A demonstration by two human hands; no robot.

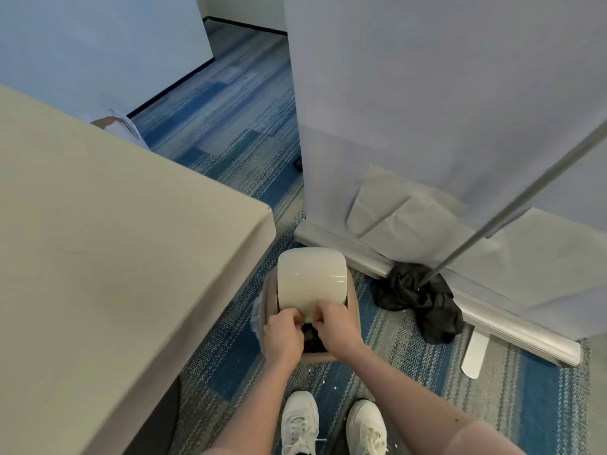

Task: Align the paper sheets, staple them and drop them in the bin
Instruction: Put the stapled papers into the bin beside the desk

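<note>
Left of the bin (355, 311) runs the pale table (131, 244), its corner close to the bin's left side but not touching it. At the bin's near left rim is the left hand (283, 334), fingers curled inward toward the middle of the opening. Between the 2 hands, at their fingertips, a narrow pale strip shows, which I take to be the paper sheets (308, 312) (it runs into the cream lid (312, 277) behind it, so where one ends and the other begins I cannot tell). The lid is tipped up on the bin's far side, leaving the dark mouth (312, 339) open just below and on the near side of the strip. At the bin's near right rim the right hand (335, 330) mirrors the left, fingers curled in and pinching the same strip.

The drop turns on this: the sheets sit at the far edge of the mouth, ahead of both sets of knuckles, with neither hand nearer than the other. Their long axis is hidden. Letting go should need only a slight pull toward the near rim and both pinches easing together, or the lid may catch the paper.

Right of the bin, well apart, a black cloth (423, 303) lies on the carpet at the foot of a grey pole (512, 208)
</note>
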